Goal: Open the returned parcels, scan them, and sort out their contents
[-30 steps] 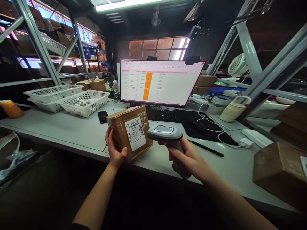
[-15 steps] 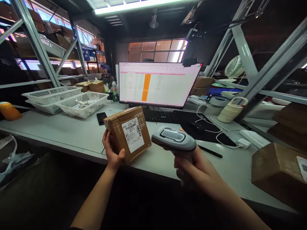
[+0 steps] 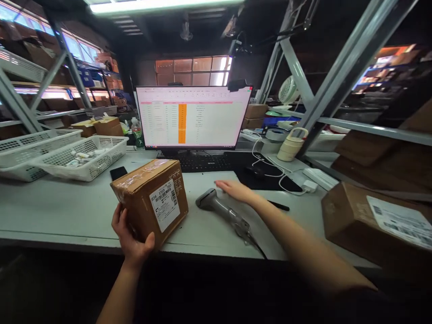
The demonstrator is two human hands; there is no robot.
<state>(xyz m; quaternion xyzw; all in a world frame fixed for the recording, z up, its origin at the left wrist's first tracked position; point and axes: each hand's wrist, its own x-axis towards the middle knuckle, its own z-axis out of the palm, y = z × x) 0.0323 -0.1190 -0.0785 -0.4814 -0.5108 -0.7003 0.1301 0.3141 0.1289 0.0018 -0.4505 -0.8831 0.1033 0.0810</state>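
My left hand [image 3: 133, 238] grips a brown cardboard box [image 3: 135, 202] by its left side and lower front edge, tilting it near the desk's front edge. A white shipping label [image 3: 164, 206] with barcodes faces me on the box. To the right of the box, a grey barcode scanner [image 3: 224, 213] lies on its side on the desk, its cord trailing over the front edge. Just beyond the scanner is my right hand [image 3: 232, 190], empty, fingers stretched out toward the keyboard [image 3: 205, 163].
A monitor [image 3: 194, 119] showing a spreadsheet stands behind the keyboard. White baskets [image 3: 84, 168] and a phone [image 3: 118, 172] are at left. On the right are a mouse [image 3: 255, 171], white cables, a black pen-like stick [image 3: 278, 205], a cream flask [image 3: 290, 145] and a labelled box [image 3: 344, 216].
My right hand has let go of the scanner, which now lies on the desk, and has moved forward past it. My left hand still holds the box. The view has turned right.
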